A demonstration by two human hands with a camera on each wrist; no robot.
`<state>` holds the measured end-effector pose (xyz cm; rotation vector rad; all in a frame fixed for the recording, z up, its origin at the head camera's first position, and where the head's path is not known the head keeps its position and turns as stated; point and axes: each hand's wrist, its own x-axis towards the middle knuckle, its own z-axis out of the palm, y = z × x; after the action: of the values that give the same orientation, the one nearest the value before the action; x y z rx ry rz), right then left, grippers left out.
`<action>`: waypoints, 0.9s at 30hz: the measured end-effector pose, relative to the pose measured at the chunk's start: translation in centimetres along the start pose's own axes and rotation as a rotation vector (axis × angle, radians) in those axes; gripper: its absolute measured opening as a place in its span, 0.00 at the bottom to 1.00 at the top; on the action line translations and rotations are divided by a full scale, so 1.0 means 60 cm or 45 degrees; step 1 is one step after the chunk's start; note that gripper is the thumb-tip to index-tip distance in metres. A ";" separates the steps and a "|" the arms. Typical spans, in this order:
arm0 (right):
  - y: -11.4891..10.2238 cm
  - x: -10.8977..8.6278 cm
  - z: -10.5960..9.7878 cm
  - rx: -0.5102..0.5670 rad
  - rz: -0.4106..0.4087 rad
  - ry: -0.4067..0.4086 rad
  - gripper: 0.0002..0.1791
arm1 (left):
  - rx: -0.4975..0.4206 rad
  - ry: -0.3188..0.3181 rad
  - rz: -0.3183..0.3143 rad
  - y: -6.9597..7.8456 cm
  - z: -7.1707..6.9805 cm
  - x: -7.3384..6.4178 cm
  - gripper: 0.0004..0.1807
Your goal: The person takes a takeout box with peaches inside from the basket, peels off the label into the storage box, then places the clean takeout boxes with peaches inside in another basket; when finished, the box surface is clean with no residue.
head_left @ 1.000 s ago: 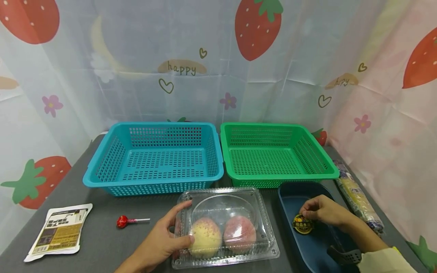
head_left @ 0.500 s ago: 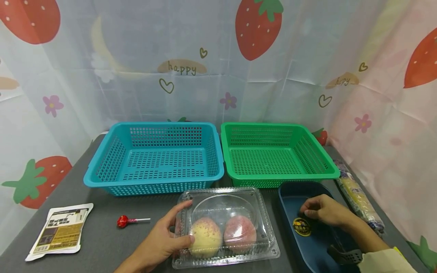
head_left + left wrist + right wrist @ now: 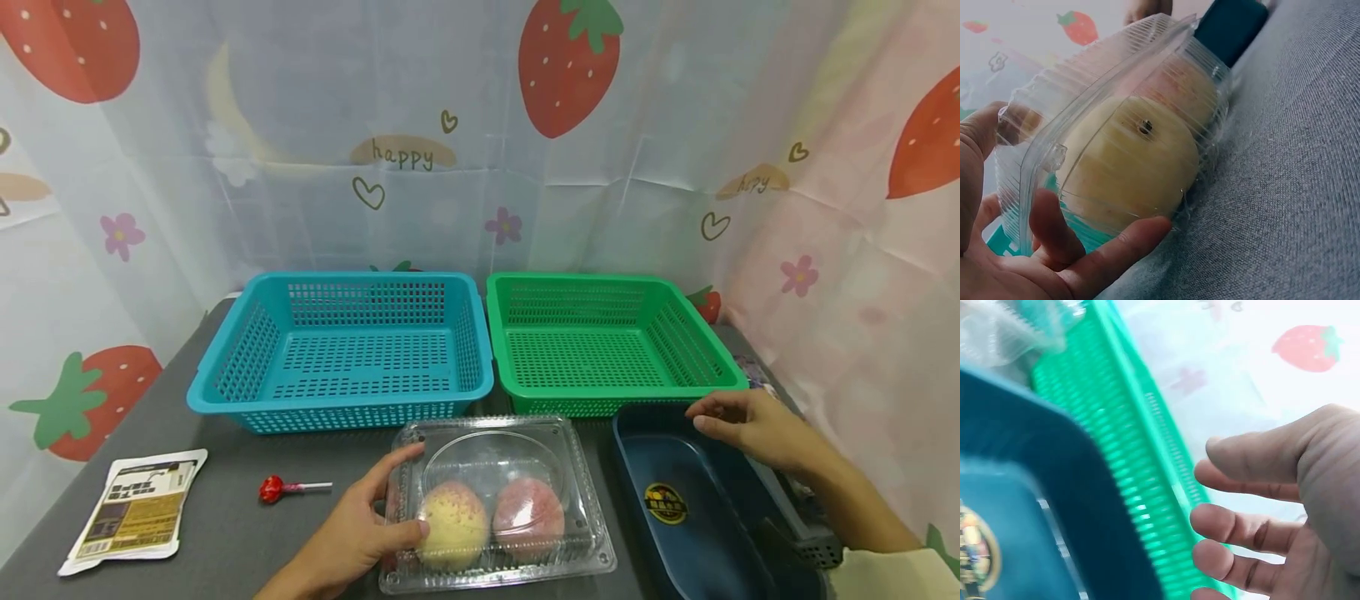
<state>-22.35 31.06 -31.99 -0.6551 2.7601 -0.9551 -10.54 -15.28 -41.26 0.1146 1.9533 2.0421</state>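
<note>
My left hand (image 3: pixel 358 523) grips the left side of a clear plastic clamshell box (image 3: pixel 491 446), thumb at the front and fingers behind. Inside sit two round fruits: a yellow speckled one (image 3: pixel 453 527) and a pink one (image 3: pixel 528 518). The left wrist view shows the yellow fruit's dark stem pit (image 3: pixel 1145 127). My right hand (image 3: pixel 761 427) hovers over the far right corner of a dark blue tray (image 3: pixel 720 512), fingers loosely bent and holding nothing. A round black-and-gold label (image 3: pixel 665 503) lies in the tray.
Behind stand a blue basket (image 3: pixel 360 407) and a green basket (image 3: pixel 622 393), both with nothing in them. At left lie a white-and-brown packet (image 3: pixel 135 510) and a red lollipop (image 3: pixel 272 489). My right arm mostly covers a long packet (image 3: pixel 753 372) on the right.
My right hand has let go of the label, leaving it in the tray, and moved up and right toward the tray's far corner. My left hand and the box have stayed put.
</note>
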 end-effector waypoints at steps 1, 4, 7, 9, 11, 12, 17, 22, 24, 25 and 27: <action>-0.004 -0.001 -0.007 -0.019 0.018 0.026 0.13 | -0.003 0.001 0.000 0.000 0.000 0.000 0.47; -0.010 -0.002 -0.026 -0.024 0.035 0.068 0.16 | -0.009 0.007 0.000 0.001 0.000 0.000 0.47; -0.009 -0.001 -0.039 -0.068 0.029 0.111 0.16 | -0.018 0.012 -0.001 0.001 0.001 0.000 0.47; -0.009 0.000 -0.046 -0.100 0.024 0.134 0.16 | -0.024 0.017 -0.005 0.001 0.002 0.000 0.47; -0.009 0.003 -0.053 -0.132 0.013 0.161 0.16 | -0.036 0.021 -0.011 0.002 0.003 0.000 0.47; -0.009 0.005 -0.056 -0.140 0.008 0.177 0.17 | -0.042 0.024 -0.013 0.002 0.003 0.000 0.47; -0.002 0.015 -0.065 -0.163 -0.006 0.282 0.23 | -0.063 0.040 -0.013 0.002 0.005 -0.001 0.47; 0.018 0.025 -0.062 -0.178 -0.007 0.381 0.26 | -0.063 0.042 0.010 0.002 0.007 0.000 0.47; 0.028 0.029 -0.058 -0.168 0.003 0.402 0.28 | -0.061 0.039 0.022 0.001 0.007 0.000 0.47; 0.032 0.031 -0.055 -0.161 0.010 0.409 0.30 | -0.066 0.037 0.026 0.001 0.006 0.000 0.47; 0.042 0.037 -0.050 -0.152 0.015 0.420 0.31 | -0.076 0.037 0.032 0.000 0.006 -0.001 0.47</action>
<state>-26.04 33.53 -31.18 -0.5393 3.1263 -0.9801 -10.40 -14.98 -41.21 0.0970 1.9154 2.1268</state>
